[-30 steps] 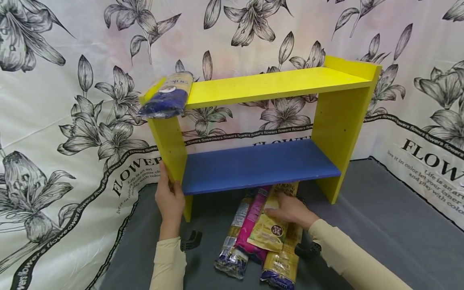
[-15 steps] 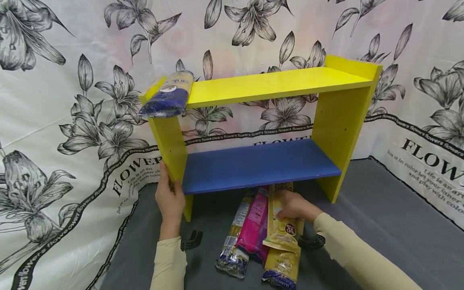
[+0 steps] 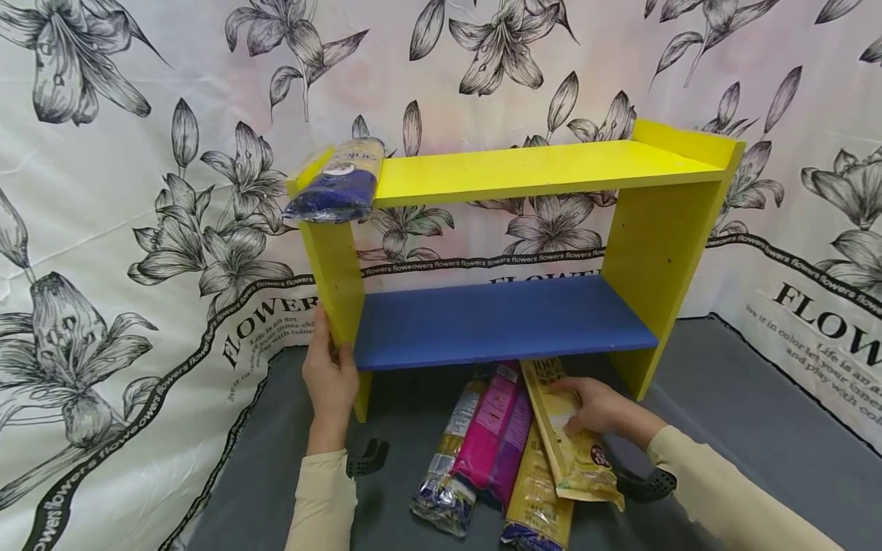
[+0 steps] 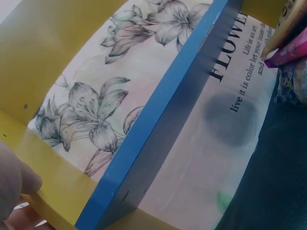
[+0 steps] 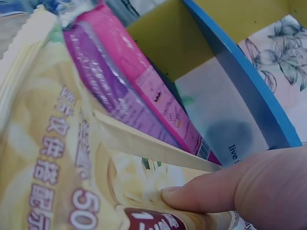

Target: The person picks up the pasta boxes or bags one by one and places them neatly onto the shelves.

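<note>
My left hand [image 3: 332, 386] grips the yellow left side panel [image 3: 334, 283] of a yellow and blue shelf unit [image 3: 551, 164], its thumb on the panel's front edge. In front of the shelf, my right hand [image 3: 602, 409] holds a yellow food packet [image 3: 577, 463], thumb across its front; its other fingers are mostly hidden. Pale food pieces and Chinese print show on the packet [image 5: 53, 143] in the right wrist view. Partly beneath it lies a golden spaghetti packet [image 3: 536, 497]. A pink and purple packet [image 3: 485, 436] and a clear-ended packet [image 3: 444, 478] lie to its left.
A blue and clear packet [image 3: 344, 180] rests on the top board's left end, overhanging the front edge. The blue lower board [image 3: 506, 317] spans the side panels above the packets' far ends. Grey cloth [image 3: 744, 428] covers the surface; a flower-printed curtain [image 3: 227, 229] hangs behind.
My right hand has drawn the yellow food packet to the right and tilted it, uncovering more of the pink and spaghetti packets. The left hand stays on the side panel. The head view has shifted slightly.
</note>
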